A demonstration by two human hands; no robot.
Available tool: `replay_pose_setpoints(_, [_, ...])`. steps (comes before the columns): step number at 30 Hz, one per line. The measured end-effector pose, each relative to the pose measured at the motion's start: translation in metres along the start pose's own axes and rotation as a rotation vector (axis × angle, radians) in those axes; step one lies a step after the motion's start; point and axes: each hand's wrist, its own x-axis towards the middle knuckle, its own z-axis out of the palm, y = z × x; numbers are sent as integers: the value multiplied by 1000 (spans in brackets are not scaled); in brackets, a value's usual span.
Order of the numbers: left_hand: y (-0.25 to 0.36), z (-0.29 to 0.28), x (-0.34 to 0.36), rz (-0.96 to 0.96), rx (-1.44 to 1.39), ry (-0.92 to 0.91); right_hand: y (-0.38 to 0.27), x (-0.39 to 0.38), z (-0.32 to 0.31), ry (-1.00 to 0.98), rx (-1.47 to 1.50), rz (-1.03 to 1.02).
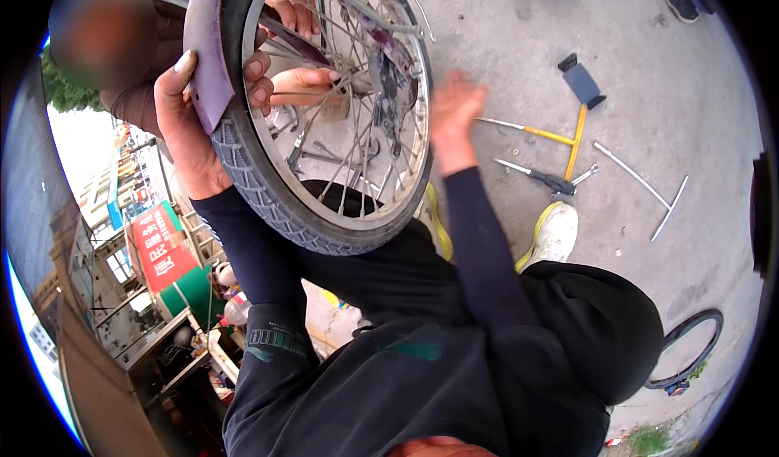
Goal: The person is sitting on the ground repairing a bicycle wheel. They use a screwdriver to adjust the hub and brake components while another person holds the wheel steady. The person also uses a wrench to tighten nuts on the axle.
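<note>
A bicycle wheel (333, 226) with a black tyre, silver rim and spokes stands tilted above my lap. Over its left side runs a purple mudguard (213, 67). My left hand (188, 124) is closed round the tyre and mudguard, thumb outside and fingertips showing among the spokes. Just off the wheel's right edge is my right hand (458, 112), its fingers smeared by motion. Another person's hand (302, 85) reaches in near the hub (357, 88), and a second hand of theirs (292, 10) is by the frame tubes higher up.
Several tools lie on the concrete at right: a yellow-handled T-shaped wrench (578, 144), a screwdriver (531, 174) and a silver T-shaped wrench (647, 183). A dark block-shaped part (582, 84) lies beyond them. A loose tyre (704, 327) rests at far right. A cluttered cart (191, 327) stands at left.
</note>
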Motion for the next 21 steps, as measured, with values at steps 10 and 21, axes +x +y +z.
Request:
replay_pose_setpoints(10, [3, -5, 4, -39, -84, -47, -7, -5, 26, -169, -112, 2])
replay_pose_setpoints(21, [1, -7, 6, 31, -5, -104, -6, -9, 47, -187, -421, -150])
